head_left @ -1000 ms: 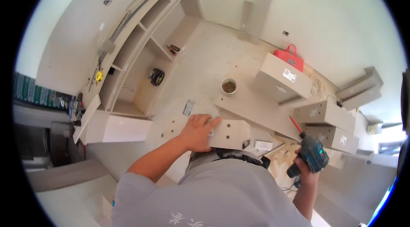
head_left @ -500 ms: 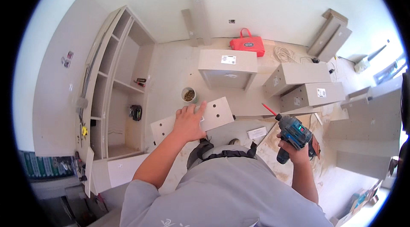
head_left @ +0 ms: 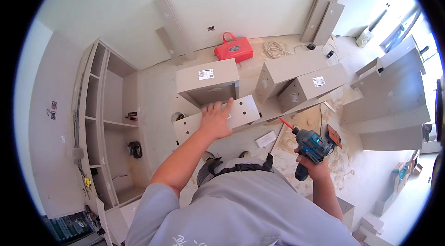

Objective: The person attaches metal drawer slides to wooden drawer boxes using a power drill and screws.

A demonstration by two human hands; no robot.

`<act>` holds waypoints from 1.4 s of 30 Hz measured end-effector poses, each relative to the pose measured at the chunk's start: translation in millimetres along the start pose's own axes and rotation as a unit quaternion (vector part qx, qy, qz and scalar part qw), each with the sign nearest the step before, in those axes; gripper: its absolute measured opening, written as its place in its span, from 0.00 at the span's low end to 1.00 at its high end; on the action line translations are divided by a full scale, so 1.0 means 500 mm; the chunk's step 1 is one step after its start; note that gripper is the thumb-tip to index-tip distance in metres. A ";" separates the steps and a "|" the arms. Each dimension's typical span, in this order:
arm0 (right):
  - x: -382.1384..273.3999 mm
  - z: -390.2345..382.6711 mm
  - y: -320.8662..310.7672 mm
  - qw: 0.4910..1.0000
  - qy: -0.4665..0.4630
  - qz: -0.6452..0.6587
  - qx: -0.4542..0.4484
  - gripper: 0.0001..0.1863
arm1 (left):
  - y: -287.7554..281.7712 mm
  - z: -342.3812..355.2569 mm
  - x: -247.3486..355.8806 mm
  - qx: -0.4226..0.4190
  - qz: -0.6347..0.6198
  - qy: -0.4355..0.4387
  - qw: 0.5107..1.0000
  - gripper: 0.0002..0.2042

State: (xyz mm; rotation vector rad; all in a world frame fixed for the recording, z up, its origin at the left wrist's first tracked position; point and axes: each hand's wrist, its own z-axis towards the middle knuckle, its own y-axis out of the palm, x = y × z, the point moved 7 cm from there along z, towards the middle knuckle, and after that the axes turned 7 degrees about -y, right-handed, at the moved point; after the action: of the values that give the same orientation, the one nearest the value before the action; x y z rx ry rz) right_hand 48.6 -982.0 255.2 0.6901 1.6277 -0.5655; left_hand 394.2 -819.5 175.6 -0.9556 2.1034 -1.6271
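Note:
My left hand [head_left: 216,122] grips a pale board [head_left: 243,110] across its middle, fingers over the far edge and thumb spread toward the right. Dark round fittings dot both ends of the board, which is raised at a slant in front of me. In my right hand [head_left: 314,168] is a blue and black cordless drill [head_left: 313,146], held by its handle. Its long red bit [head_left: 286,123] points up and left, apart from the board. Just beyond the board stands a beige cabinet box [head_left: 192,71] with a white label.
A bucket [head_left: 176,116] shows partly behind the board. Two beige boxes [head_left: 296,71] lie right of centre. A tall open cabinet [head_left: 121,124] stands at left. By the far wall are a red bag [head_left: 235,50], coiled cable [head_left: 276,49] and leaning panels [head_left: 320,16].
My view has swung to the right. The board has moved forward with my left hand, now partly covering the bucket. My right hand still holds the drill.

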 end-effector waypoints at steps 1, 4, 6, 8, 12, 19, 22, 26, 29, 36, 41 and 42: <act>0.000 0.000 0.000 1.000 -0.002 -0.003 0.003 0.29 | -0.003 0.010 0.014 0.004 -0.001 0.007 1.000 0.59; 0.004 0.001 0.003 1.000 -0.004 -0.017 0.003 0.28 | 0.012 0.029 0.027 0.037 -0.018 0.043 0.998 0.59; 0.011 0.004 0.005 1.000 -0.005 -0.031 -0.002 0.28 | 0.015 0.031 0.026 0.055 -0.025 0.060 0.996 0.59; 0.015 0.008 0.010 1.000 -0.010 -0.014 -0.005 0.27 | 0.007 0.012 0.018 0.062 -0.026 0.065 0.996 0.60; 0.028 0.018 0.024 1.000 -0.014 0.012 -0.013 0.25 | 0.007 -0.036 -0.058 0.039 0.008 0.017 0.999 0.62; 0.063 0.041 0.048 0.996 -0.007 -0.027 -0.085 0.24 | 0.004 -0.069 -0.126 0.035 0.043 -0.004 0.998 0.62; 0.086 0.042 0.050 0.992 0.002 -0.077 -0.099 0.25 | 0.003 -0.054 -0.126 0.041 0.067 -0.011 0.997 0.63; 0.097 0.044 0.057 0.994 0.003 -0.044 -0.100 0.25 | 0.008 -0.039 -0.125 0.067 0.063 0.014 0.996 0.62; 0.082 0.049 0.058 0.996 -0.016 0.009 -0.090 0.26 | 0.001 -0.045 -0.119 0.059 0.041 0.026 0.997 0.60; 0.088 0.030 0.029 0.998 -0.003 -0.006 -0.054 0.28 | 0.005 -0.033 -0.141 0.076 0.042 0.025 0.996 0.61; 0.109 0.000 0.022 0.999 0.028 0.025 -0.024 0.28 | -0.013 -0.027 -0.122 0.032 0.048 0.014 0.998 0.61; 0.108 -0.004 0.022 0.999 0.031 0.029 -0.023 0.28 | -0.014 -0.025 -0.118 0.033 0.048 0.013 0.998 0.61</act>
State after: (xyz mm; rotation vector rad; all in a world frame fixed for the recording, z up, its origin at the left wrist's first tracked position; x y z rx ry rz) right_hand 49.6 -966.1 202.4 0.7245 1.6679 -0.4674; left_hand 431.6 -771.7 177.5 -0.8051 2.0648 -1.6586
